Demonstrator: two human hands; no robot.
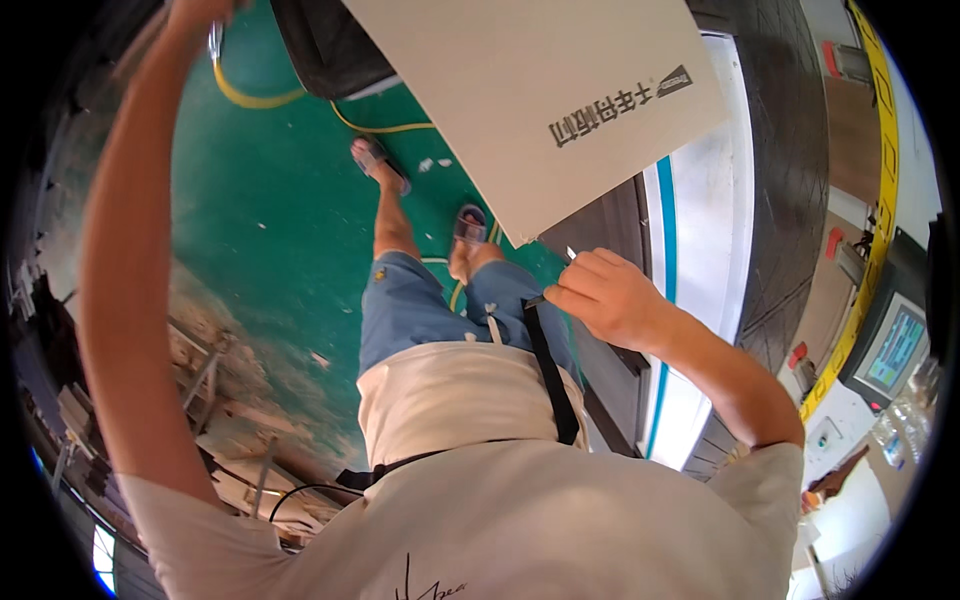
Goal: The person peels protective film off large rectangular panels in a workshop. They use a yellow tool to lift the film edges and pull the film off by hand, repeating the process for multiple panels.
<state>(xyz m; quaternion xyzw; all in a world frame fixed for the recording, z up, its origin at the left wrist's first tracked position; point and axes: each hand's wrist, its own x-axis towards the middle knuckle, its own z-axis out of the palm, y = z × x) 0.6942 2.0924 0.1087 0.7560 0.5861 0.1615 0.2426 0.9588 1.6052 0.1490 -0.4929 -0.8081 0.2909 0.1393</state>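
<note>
My right hand (605, 300) is closed, its fingers pinched together in front of my right hip. A thin dark-grey tip pokes out at the thumb side and a small pale piece shows above the fingers; I cannot make out what it holds. Just beyond it lies the near corner of a large beige board (570, 80) with dark printing. My left arm stretches far forward, and my left hand (205, 8) is blurred and cut off by the top edge. Near that hand is a metal fitting (215, 42) on a yellow hose (250, 100); whether the hand touches it is hidden.
A dark machine bed with a white-and-blue edge strip (705, 220) runs along the right. Farther right are a yellow rail (880, 190) and a control screen (895, 345). A black container (330, 50) stands ahead. Wood scraps (240, 470) lie at left on the green floor (260, 220).
</note>
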